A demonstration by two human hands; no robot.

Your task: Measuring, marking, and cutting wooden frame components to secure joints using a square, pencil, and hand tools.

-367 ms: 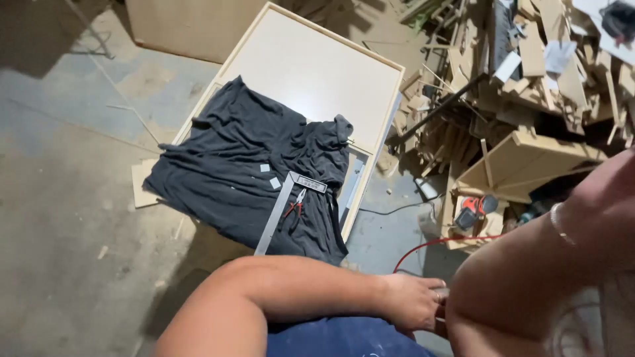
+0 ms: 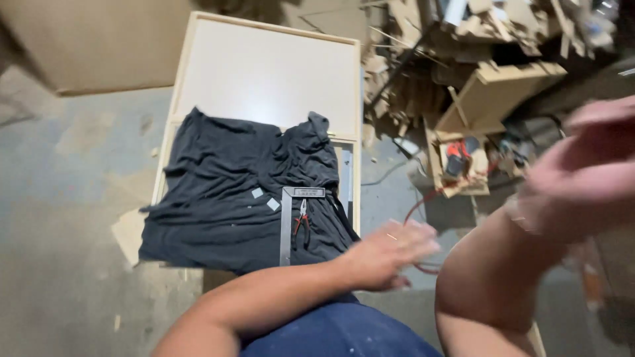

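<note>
Head view: my left hand (image 2: 387,254) has let go of my right arm and spreads open, empty; my right hand (image 2: 582,165) has risen, blurred, fingers loosely open, holding nothing, well apart from the pliers (image 2: 302,221) on the dark cloth (image 2: 225,192).

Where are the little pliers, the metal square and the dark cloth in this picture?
pliers (image 2: 302,223), head view, on the red handles.
metal square (image 2: 286,231), head view, on the long upright blade.
dark cloth (image 2: 225,185), head view, on the middle of the spread fabric.
</note>
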